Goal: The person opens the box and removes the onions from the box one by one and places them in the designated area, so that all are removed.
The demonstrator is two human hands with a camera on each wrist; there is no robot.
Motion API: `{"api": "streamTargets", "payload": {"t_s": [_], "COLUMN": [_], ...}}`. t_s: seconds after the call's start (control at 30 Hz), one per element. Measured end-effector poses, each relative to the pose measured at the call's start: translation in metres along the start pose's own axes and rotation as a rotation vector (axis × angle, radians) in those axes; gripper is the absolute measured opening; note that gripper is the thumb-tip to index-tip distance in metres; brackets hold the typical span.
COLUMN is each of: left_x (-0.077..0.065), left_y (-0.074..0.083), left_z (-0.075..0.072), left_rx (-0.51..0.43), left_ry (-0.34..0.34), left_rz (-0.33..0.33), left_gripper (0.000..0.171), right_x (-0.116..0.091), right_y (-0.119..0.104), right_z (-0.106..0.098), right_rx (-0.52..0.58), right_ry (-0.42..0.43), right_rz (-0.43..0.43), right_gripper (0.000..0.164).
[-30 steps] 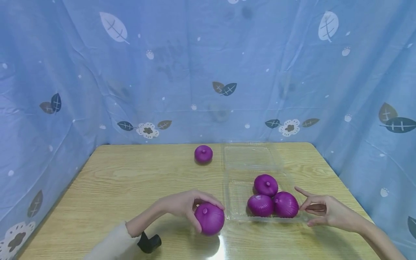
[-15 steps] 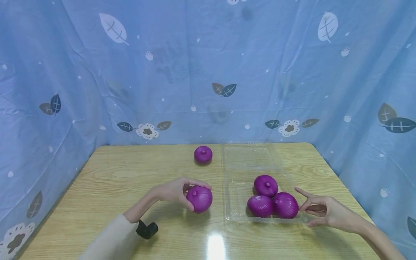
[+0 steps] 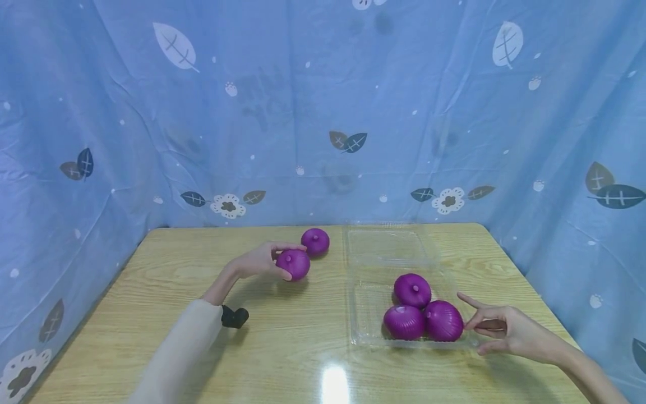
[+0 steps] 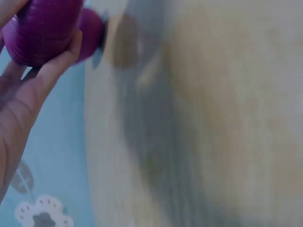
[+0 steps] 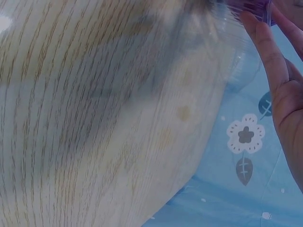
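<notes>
In the head view my left hand (image 3: 262, 261) grips a purple onion (image 3: 295, 265) with thumb and fingers around its side. It is held just in front of another purple onion (image 3: 315, 242) near the table's back edge. The left wrist view shows the held onion (image 4: 45, 30) partly covering the other one (image 4: 91, 34). To the right lies a clear plastic clamshell box (image 3: 368, 336), its lid (image 3: 386, 247) folded open toward the back. Three purple onions (image 3: 413, 290) sit inside its base. My right hand (image 3: 515, 332) pinches the box's right rim between thumb and fingers.
Both hands work over a wood-grain table (image 3: 202, 269). A blue patterned curtain (image 3: 303, 112) hangs behind it and along both sides. A black wrist device (image 3: 234, 317) sits at the left cuff.
The left hand has carried its onion back and to the left, up to the onion near the table's back edge. My right hand and the box have stayed in place.
</notes>
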State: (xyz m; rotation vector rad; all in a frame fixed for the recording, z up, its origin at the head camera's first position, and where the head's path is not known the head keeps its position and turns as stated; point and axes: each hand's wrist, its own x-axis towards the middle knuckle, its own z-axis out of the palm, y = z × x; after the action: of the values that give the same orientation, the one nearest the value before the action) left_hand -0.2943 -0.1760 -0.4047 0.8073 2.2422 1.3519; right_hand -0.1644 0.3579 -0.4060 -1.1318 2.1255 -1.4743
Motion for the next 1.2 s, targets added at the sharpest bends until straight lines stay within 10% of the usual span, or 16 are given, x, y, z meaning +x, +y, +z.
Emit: {"api": "streamTargets", "payload": {"t_s": [0.6, 1.2], "left_x": [0.033, 0.041], "left_y": [-0.040, -0.048], "left_z": [-0.027, -0.023], "left_rx": [0.103, 0.159], "left_ry": [0.294, 0.365], "left_rz": [-0.085, -0.185], "left_gripper": [0.076, 0.090], "right_x": [-0.004, -0.002], "right_y": [0.002, 0.002], "right_z": [0.003, 0.000], "right_rx": [-0.046, 0.021], "right_ry": [0.026, -0.002], "right_rz": [-0.001, 0.008], "right_gripper": [0.033, 0.029]}}
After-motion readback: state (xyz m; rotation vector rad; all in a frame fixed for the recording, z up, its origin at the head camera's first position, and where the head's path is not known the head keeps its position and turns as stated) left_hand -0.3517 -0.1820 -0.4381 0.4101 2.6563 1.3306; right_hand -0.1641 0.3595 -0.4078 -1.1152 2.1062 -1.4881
